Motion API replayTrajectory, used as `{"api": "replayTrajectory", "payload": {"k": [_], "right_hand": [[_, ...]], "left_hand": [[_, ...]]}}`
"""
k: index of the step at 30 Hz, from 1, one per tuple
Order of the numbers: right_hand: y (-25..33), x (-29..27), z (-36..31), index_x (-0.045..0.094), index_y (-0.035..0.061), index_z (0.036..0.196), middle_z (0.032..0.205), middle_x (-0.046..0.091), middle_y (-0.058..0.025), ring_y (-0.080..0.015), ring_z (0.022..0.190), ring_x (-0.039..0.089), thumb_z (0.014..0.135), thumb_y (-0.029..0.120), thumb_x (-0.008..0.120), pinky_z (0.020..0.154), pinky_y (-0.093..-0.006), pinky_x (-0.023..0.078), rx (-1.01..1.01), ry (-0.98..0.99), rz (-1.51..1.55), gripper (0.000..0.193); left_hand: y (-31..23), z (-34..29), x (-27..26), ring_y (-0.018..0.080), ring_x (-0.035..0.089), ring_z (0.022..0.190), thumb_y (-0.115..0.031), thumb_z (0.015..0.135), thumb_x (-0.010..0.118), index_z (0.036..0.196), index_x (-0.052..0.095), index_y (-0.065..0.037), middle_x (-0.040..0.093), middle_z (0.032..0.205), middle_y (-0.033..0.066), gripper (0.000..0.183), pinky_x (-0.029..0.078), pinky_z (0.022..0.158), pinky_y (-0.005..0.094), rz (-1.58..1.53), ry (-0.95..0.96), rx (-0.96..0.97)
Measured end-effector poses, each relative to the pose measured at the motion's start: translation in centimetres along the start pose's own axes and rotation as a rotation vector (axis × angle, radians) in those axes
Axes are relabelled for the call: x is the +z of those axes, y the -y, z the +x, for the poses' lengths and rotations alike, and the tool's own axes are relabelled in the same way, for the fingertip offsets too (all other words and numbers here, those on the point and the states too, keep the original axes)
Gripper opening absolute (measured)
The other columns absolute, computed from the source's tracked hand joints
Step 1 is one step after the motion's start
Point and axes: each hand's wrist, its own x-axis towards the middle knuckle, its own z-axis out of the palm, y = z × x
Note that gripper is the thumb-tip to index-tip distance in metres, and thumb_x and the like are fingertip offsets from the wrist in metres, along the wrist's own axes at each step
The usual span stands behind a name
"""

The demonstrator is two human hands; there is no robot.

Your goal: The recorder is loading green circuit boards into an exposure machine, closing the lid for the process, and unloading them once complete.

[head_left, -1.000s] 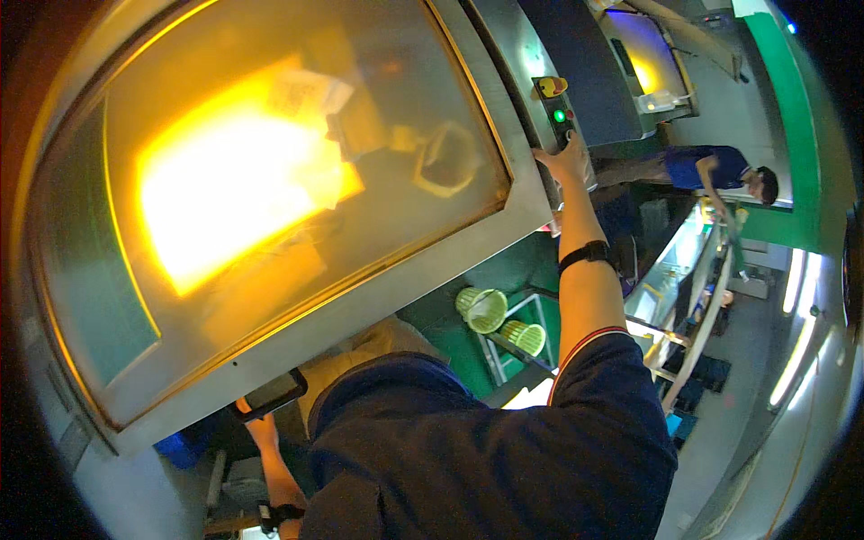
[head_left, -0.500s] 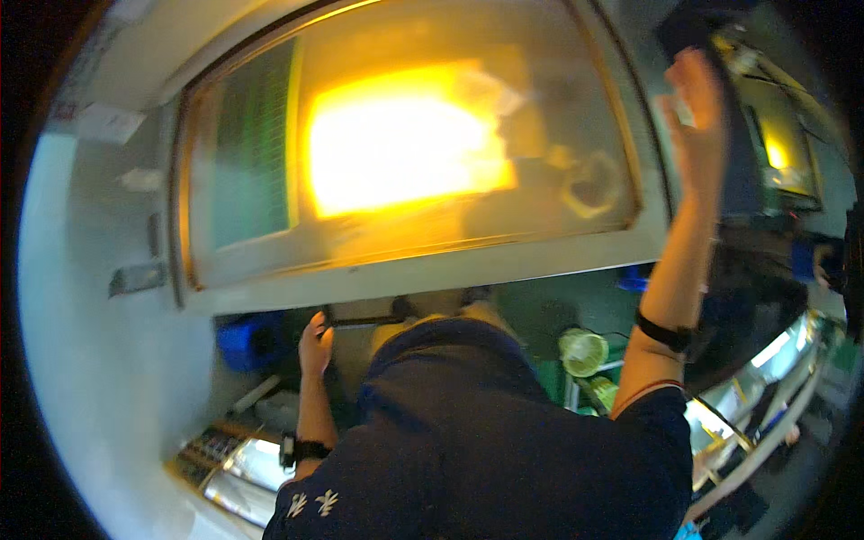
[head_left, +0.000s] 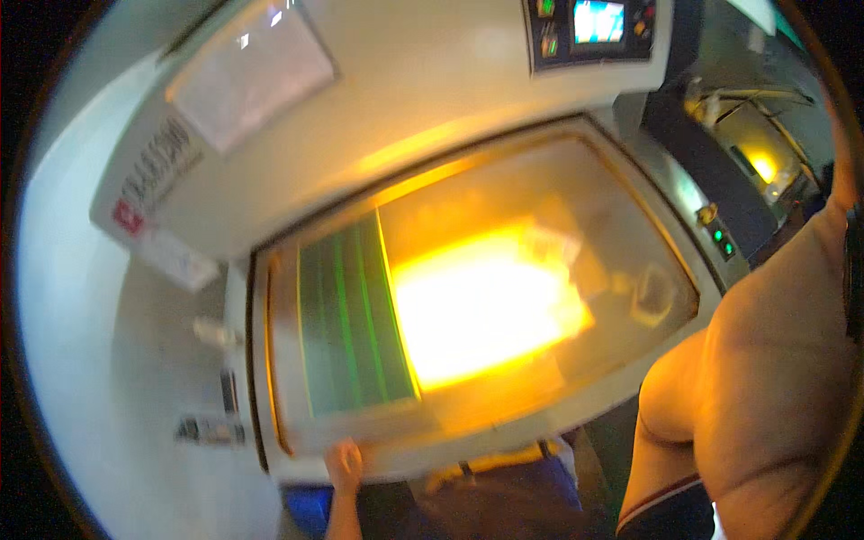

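My left hand [head_left: 345,463] is at the near edge of a large machine's glass-topped frame [head_left: 297,466], just below a dark green panel. Motion blurs its fingers, so I cannot make out whether they grip anything. The green panel [head_left: 351,315], crossed by brighter green stripes, lies flat in the left part of the frame. Beside it glows an intense yellow-white light [head_left: 486,306]. My right arm [head_left: 765,360] is raised close to the camera and fills the right side. Its hand lies beyond the picture's edge.
Behind the frame rises the machine's pale housing [head_left: 405,81], with a small lit screen [head_left: 598,22] and a pale rectangular sheet [head_left: 252,76]. Green indicator lights [head_left: 723,241] sit right of the frame. Something blue [head_left: 309,507] stands below its near left corner.
The view has tilted up, bringing the housing and screen in. My left hand has come up to the frame's near edge. My right arm is nearer the camera, and its hand has left the picture.
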Motion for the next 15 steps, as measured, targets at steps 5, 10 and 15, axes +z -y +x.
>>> {"api": "replayTrajectory", "payload": {"k": [5,10,15], "right_hand": [[3.4,4.3,7.1,0.04,0.0227,0.145,0.15,0.039,-0.0106,-0.0275,0.141,0.03,0.085,0.038,0.068,0.112,-0.0505,0.03,-0.141,-0.049,-0.057,0.068],[10.1,7.9,8.8,0.04,0.0244,0.144,0.15,0.037,-0.0117,-0.0293,0.142,0.027,0.086,0.039,0.067,0.112,-0.0525,0.029,-0.279,0.048,-0.074,0.066],[10.5,14.2,6.9,0.04,0.0261,0.144,0.151,0.035,-0.0127,-0.031,0.143,0.025,0.087,0.04,0.066,0.113,-0.0546,0.027,-0.291,0.077,-0.205,0.064]], "left_hand": [[3.5,3.8,-1.1,0.035,0.059,0.099,-0.019,0.082,0.06,0.1,0.064,-0.004,0.065,0.104,0.0155,0.023,0.044,0.088,0.0486,-0.105,0.369,0.104],[3.7,8.9,-0.9,0.036,0.059,0.102,-0.019,0.084,0.06,0.104,0.064,-0.004,0.065,0.107,0.0171,0.025,0.044,0.091,0.0488,-0.179,0.239,0.307],[9.1,7.1,1.8,0.037,0.059,0.105,-0.019,0.085,0.061,0.107,0.064,-0.003,0.065,0.11,0.0187,0.028,0.044,0.095,0.0489,-0.267,0.198,0.343]]}}
